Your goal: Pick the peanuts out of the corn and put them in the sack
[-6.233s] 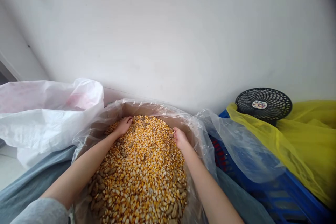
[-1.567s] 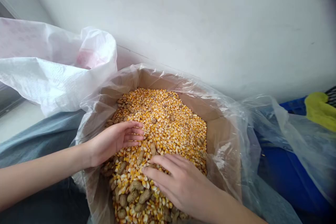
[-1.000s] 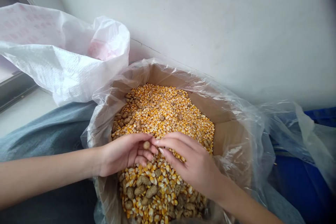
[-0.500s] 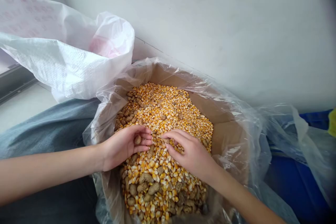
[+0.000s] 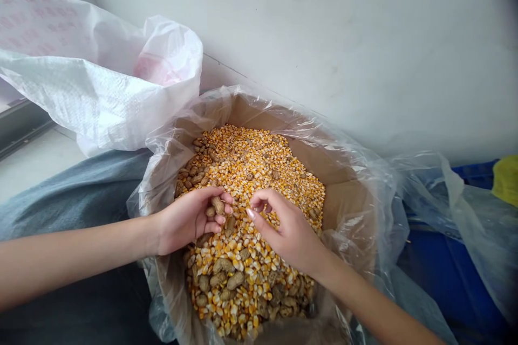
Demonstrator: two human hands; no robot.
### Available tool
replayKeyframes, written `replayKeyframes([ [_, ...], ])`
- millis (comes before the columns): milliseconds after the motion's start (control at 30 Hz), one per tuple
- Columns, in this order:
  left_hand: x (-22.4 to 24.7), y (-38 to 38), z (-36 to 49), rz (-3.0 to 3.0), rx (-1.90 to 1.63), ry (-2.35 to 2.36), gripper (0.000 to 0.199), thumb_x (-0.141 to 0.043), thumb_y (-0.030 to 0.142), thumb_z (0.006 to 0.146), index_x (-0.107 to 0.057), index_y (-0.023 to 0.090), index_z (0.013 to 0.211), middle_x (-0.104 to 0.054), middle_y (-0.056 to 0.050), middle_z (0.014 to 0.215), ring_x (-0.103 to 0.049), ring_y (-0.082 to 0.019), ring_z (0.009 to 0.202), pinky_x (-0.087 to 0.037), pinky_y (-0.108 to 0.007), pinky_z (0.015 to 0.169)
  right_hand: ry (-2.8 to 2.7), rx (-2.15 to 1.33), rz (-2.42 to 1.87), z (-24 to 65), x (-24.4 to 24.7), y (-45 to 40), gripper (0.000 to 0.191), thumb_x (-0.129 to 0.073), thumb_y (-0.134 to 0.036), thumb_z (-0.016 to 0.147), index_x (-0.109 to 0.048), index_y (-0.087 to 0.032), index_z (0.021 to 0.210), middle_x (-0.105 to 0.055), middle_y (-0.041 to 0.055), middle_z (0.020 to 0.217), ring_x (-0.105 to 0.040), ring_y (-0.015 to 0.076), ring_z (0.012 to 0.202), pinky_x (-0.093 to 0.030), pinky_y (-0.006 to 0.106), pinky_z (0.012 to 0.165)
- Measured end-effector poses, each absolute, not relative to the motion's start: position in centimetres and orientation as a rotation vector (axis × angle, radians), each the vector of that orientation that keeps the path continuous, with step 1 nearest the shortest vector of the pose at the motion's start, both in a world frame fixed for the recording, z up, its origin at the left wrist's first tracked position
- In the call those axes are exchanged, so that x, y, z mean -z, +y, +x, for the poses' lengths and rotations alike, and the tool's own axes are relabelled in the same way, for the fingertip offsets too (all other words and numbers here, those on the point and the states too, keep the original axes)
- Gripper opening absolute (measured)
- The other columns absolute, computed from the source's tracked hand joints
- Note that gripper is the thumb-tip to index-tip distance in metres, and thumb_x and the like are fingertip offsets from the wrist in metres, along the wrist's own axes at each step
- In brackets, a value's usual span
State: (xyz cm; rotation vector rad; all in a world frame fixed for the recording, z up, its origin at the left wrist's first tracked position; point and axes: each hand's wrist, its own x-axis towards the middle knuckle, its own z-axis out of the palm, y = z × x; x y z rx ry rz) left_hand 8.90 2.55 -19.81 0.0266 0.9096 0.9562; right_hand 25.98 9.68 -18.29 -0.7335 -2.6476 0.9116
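A cardboard box (image 5: 343, 199) lined with clear plastic is heaped with yellow corn kernels (image 5: 251, 161) mixed with peanuts in their shells (image 5: 234, 280). The peanuts lie thickest near the front of the heap. My left hand (image 5: 190, 218) is curled just above the grain, holding a single shelled-looking peanut pod (image 5: 217, 205) against its fingers. My right hand (image 5: 285, 232) hovers beside it over the kernels, fingers curved and apart, with nothing visible in them.
A white woven sack (image 5: 93, 81) stands open at the left, beside the box. Blue-grey denim (image 5: 68, 199) covers my lap below. To the right, clear plastic lies over a blue crate (image 5: 453, 264), with yellow cloth (image 5: 505, 180) at the edge. A white wall (image 5: 324, 38) rises behind.
My left hand has risen a little and turned, with the peanut pod now showing at its fingertips. My right hand has lifted off the kernels and moved slightly up.
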Motion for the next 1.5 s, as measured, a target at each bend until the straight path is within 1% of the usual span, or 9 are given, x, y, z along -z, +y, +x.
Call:
replayKeyframes([
  [133, 20.0, 2.5, 8.9, -0.005, -0.972, 0.899, 0.015, -0.043, 0.024, 0.076, -0.053, 0.013, 0.076, -0.052, -0.001, 0.067, -0.049, -0.007, 0.058, -0.043, -0.018, 0.058, -2.947, -0.859, -0.486, 26.0, 19.5, 9.8, 0.034, -0.036, -0.012, 0.08, -0.04, -0.019, 0.114, -0.051, 0.0033, 0.11, -0.04, 0.0143, 0.103, -0.034, 0.031, 0.088],
  [300, 20.1, 2.5, 8.8, -0.03, -1.04, 0.945, 0.015, -0.04, 0.022, 0.077, -0.052, 0.014, 0.076, -0.051, -0.001, 0.065, -0.05, -0.007, 0.061, -0.043, -0.019, 0.061, -3.037, -0.875, -0.395, 25.7, 20.5, 9.8, 0.023, -0.039, -0.015, 0.081, -0.05, -0.022, 0.101, -0.057, -0.0017, 0.098, -0.04, 0.0144, 0.101, -0.033, 0.031, 0.088],
  [433, 20.2, 2.6, 8.7, -0.026, -1.096, 0.997, 0.014, -0.04, 0.022, 0.077, -0.052, 0.014, 0.078, -0.052, -0.002, 0.066, -0.051, -0.009, 0.063, -0.044, -0.021, 0.063, -2.986, -0.89, -0.418, 25.7, 19.9, 10.1, 0.012, -0.045, -0.019, 0.079, -0.053, -0.02, 0.088, -0.057, -0.001, 0.089, -0.043, 0.0135, 0.095, -0.034, 0.029, 0.085],
  [667, 19.8, 2.4, 9.0, 0.033, -0.963, 0.898, 0.016, -0.041, 0.024, 0.077, -0.053, 0.014, 0.081, -0.055, -0.003, 0.074, -0.054, -0.01, 0.072, -0.043, -0.022, 0.07, -2.681, -0.811, -0.551, 25.7, 17.7, 9.5, 0.013, -0.046, -0.019, 0.079, -0.05, -0.019, 0.091, -0.058, 0.0012, 0.089, -0.05, 0.0106, 0.085, -0.038, 0.025, 0.078],
  [867, 19.4, 2.1, 9.3, 0.05, -0.793, 0.746, 0.021, -0.043, 0.03, 0.077, -0.054, 0.012, 0.077, -0.053, -0.003, 0.067, -0.051, -0.008, 0.059, -0.042, -0.017, 0.053, -2.613, -0.714, -0.444, 25.5, 17.1, 8.6, 0.016, -0.047, -0.018, 0.077, -0.049, -0.017, 0.094, -0.058, 0.0026, 0.089, -0.051, 0.0108, 0.084, -0.038, 0.025, 0.076],
  [967, 19.7, 2.4, 9.0, -0.004, -0.897, 0.82, 0.014, -0.045, 0.025, 0.076, -0.053, 0.014, 0.075, -0.05, 0.0, 0.063, -0.046, -0.005, 0.05, -0.038, -0.014, 0.045, -2.631, -0.689, -0.334, 25.8, 16.9, 8.3, 0.007, -0.047, -0.022, 0.077, -0.051, -0.017, 0.08, -0.057, 0.0013, 0.073, -0.05, 0.0108, 0.072, -0.038, 0.024, 0.067],
  [1067, 19.9, 2.6, 8.8, -0.062, -0.992, 0.866, 0.013, -0.044, 0.023, 0.076, -0.052, 0.014, 0.072, -0.049, 0.001, 0.064, -0.046, -0.005, 0.051, -0.038, -0.013, 0.043, -2.901, -0.619, -0.164, 25.9, 17.1, 7.5, 0.017, -0.045, -0.033, 0.077, -0.051, -0.018, 0.072, -0.052, -0.0001, 0.062, -0.047, 0.012, 0.063, -0.036, 0.026, 0.059],
  [1267, 19.8, 2.6, 8.7, 0.0, -1.02, 0.833, 0.016, -0.045, 0.029, 0.076, -0.054, 0.015, 0.074, -0.05, 0.0, 0.067, -0.05, -0.007, 0.056, -0.043, -0.017, 0.051, -3.231, -0.486, -0.208, 25.7, 18.2, 6.4, 0.01, -0.049, -0.028, 0.075, -0.052, -0.019, 0.079, -0.053, 0.0027, 0.079, -0.047, 0.0165, 0.076, -0.037, 0.03, 0.066],
  [1500, 19.7, 2.4, 9.0, 0.035, -0.967, 0.877, 0.019, -0.044, 0.028, 0.076, -0.057, 0.015, 0.077, -0.057, -0.003, 0.077, -0.053, -0.01, 0.072, -0.043, -0.022, 0.069, -2.841, -0.723, -0.396, 25.9, 15.8, 8.0, 0.018, -0.042, -0.023, 0.08, -0.054, -0.021, 0.093, -0.058, 0.0018, 0.085, -0.052, 0.0109, 0.079, -0.041, 0.025, 0.072],
])
